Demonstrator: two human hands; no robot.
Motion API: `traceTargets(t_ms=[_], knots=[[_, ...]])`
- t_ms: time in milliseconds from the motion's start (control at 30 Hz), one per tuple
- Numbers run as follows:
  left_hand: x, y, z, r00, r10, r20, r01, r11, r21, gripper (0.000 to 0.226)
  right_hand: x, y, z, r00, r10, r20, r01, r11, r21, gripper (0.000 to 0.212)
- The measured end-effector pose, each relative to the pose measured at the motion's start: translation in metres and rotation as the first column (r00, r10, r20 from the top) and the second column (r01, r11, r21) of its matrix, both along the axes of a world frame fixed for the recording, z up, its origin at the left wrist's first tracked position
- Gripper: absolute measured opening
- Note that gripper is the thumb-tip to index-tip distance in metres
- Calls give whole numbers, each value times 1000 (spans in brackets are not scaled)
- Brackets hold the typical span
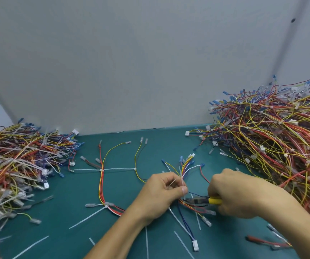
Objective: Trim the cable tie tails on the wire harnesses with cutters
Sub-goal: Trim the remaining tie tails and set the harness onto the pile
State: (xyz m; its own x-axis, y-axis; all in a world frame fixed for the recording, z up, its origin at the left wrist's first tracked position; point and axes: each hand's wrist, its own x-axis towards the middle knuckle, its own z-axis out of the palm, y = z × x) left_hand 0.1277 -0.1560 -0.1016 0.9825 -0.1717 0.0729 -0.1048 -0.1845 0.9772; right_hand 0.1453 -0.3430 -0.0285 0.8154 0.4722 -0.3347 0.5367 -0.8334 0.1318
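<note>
My left hand (161,193) pinches a bundle of coloured wires, the wire harness (187,165), with a white cable tie tail (181,177) sticking up beside the thumb. My right hand (236,195) grips the yellow-handled cutters (201,200), whose dark jaws point left at the bundle just below my left thumb. Another harness (102,184) with long white tie tails lies on the green mat (66,202) to the left of my hands.
A large heap of harnesses (277,146) fills the right side, and another heap (14,165) fills the left. Several cut white tie tails (183,242) lie scattered on the mat near the front. A grey wall (150,62) stands behind the table.
</note>
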Motion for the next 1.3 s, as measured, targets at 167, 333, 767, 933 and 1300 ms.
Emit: traceTargets(t_ms=[167,333,767,933,1300], knots=[[0,-1,1,1000,12,-1,-12,1000,0,18,0,2,-3,1000,-10,13,10,1000,-1,8],[1,-2,1,1000,22,-6,-22,1000,7,19,2,3,-5,999,-1,50,1,1000,2,7],[-2,-2,3,997,46,-69,-52,994,-94,17,1,2,-7,996,11,88,-14,999,31,17],[-1,-1,5,991,63,-121,-86,977,-194,17,3,1,-9,997,-16,69,15,1000,16,10],[2,20,23,971,118,-210,-198,885,-421,18,12,-6,0,997,0,81,-14,985,174,5]])
